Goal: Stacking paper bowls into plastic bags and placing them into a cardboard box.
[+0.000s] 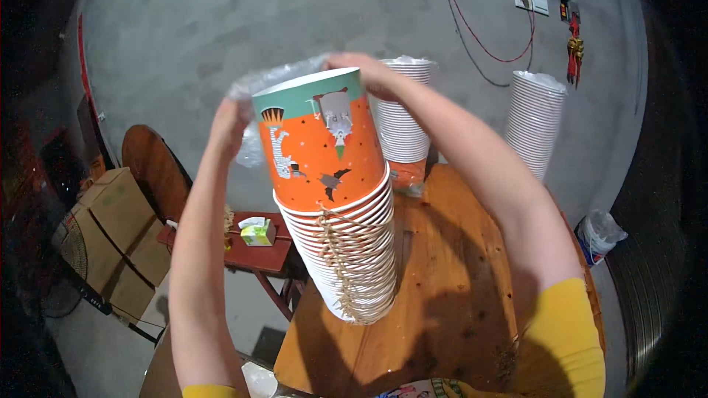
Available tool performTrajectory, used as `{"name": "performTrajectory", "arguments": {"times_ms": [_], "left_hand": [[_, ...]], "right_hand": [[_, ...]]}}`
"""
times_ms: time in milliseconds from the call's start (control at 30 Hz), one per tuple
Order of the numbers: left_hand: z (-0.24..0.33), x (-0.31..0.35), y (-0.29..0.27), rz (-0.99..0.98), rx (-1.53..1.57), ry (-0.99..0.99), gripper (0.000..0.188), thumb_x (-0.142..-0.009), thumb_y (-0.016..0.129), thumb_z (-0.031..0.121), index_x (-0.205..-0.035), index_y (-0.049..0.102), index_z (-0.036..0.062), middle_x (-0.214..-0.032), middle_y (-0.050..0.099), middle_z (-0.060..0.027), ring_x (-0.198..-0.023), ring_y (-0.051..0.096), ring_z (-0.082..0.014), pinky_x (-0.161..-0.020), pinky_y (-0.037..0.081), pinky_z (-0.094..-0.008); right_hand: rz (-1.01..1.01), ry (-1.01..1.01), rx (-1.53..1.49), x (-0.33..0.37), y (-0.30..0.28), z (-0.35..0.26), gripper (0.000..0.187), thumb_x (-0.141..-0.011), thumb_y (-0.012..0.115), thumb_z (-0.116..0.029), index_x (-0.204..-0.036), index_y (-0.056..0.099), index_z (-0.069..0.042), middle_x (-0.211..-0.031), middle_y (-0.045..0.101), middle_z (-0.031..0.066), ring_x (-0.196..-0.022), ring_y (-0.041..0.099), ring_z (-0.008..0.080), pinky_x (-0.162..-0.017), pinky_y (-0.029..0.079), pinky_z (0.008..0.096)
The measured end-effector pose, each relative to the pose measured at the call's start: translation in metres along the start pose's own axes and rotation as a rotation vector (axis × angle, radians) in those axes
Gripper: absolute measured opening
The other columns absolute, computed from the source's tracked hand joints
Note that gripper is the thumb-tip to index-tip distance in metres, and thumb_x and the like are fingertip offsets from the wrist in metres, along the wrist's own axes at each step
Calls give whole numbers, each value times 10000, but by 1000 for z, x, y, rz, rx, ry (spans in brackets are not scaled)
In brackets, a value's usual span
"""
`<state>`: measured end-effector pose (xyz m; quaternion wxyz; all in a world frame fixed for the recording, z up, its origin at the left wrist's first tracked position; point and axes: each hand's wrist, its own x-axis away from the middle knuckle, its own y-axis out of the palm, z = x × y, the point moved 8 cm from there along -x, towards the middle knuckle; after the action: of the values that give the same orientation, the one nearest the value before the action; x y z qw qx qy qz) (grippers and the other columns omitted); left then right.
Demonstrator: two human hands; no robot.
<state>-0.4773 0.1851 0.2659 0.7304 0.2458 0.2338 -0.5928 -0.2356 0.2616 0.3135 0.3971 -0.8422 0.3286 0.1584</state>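
Note:
A tall stack of nested paper buckets [343, 258] stands on the wooden table, with twine handles hanging down its near side. The top bucket [321, 151] is orange with a green band and printed cartoon figures, and it leans a little to the left. Behind its rim stretches a clear plastic bag [276, 76]. My left hand [230, 124] grips the bag at the left of the rim. At the far right of the rim, my right hand [363, 74] is closed on the bag's other side. Some fingertips of both hands are hidden.
Two more bucket stacks wrapped in plastic, a middle one [402, 129] and a right one [536, 121], stand farther back by the grey wall. A red side table [251, 254] holds a tissue pack [257, 231]. Cardboard [122, 228] and a fan [63, 265] are at left.

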Motion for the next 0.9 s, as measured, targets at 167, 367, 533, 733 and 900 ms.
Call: {"name": "performTrajectory", "arguments": {"times_ms": [167,367,533,733,900], "left_hand": [[-35,68,52,140,-23,-194,270,-889,523,277,-1041,582,62,-922,578,-11,-797,510,-102,-695,418,-267],[69,60,69,129,-46,170,176,-927,485,232,-838,535,89,-601,402,53,-543,398,-58,-509,326,-226],[125,120,123,40,-580,522,447,-968,421,387,-1279,508,77,-692,504,40,-569,438,-75,-509,382,-253],[54,193,104,47,-1084,799,512,-766,523,-7,-1277,496,27,-1037,625,-123,-884,597,-254,-894,422,-412],[19,228,106,91,-1305,863,680,-782,493,-81,-1412,255,10,-1019,628,-139,-924,613,-283,-968,388,-481]], "right_hand": [[175,136,-273,67,15,58,472,-929,417,-467,-1069,583,-48,-738,552,19,-704,468,94,-630,422,259],[164,131,-251,69,-22,-7,541,-956,325,-523,-1151,565,-79,-1084,572,53,-830,556,135,-772,465,273],[430,-345,-61,124,-30,-56,489,-984,313,-426,-1112,563,-26,-1081,625,112,-874,634,230,-728,528,363],[570,-534,638,209,22,-33,313,-841,545,-57,-1150,584,-30,-1039,643,160,-891,646,285,-748,520,354],[657,-553,893,239,51,-10,410,-810,634,-184,-1199,563,-76,-1016,654,108,-906,645,242,-756,529,338]]}}
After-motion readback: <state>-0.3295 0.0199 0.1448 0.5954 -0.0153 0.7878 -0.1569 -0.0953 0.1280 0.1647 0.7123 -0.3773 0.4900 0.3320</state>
